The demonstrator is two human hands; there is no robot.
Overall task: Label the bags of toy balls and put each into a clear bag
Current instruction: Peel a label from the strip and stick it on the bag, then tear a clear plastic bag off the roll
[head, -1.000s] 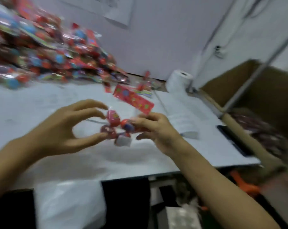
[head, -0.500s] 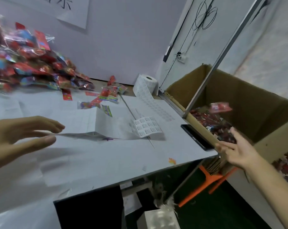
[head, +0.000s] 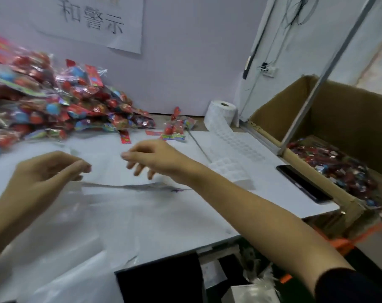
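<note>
A big pile of red and blue toy ball bags (head: 61, 110) lies at the back left of the white table (head: 262, 202). One loose toy ball bag (head: 176, 127) sits apart near the wall. Flat clear bags (head: 128, 206) lie in front of me. My left hand (head: 43, 176) hovers over their left part, thumb and fingertips pinched together on the edge of a clear bag (head: 80, 206). My right hand (head: 153, 158) hangs above the table's middle with relaxed fingers, holding nothing. A roll of labels (head: 221, 112) trails its strip (head: 236, 149) across the table.
A large cardboard box (head: 343, 119) at the right holds several packed toy bags (head: 339, 169). A black phone (head: 304, 186) lies at the table's right edge. A metal post (head: 321, 75) slants over the box. A paper sign hangs on the wall.
The bag of balls held by both hands went into the box at the right. My right hand then swung back from the box to the table's middle, and my left closed on a clear bag.
</note>
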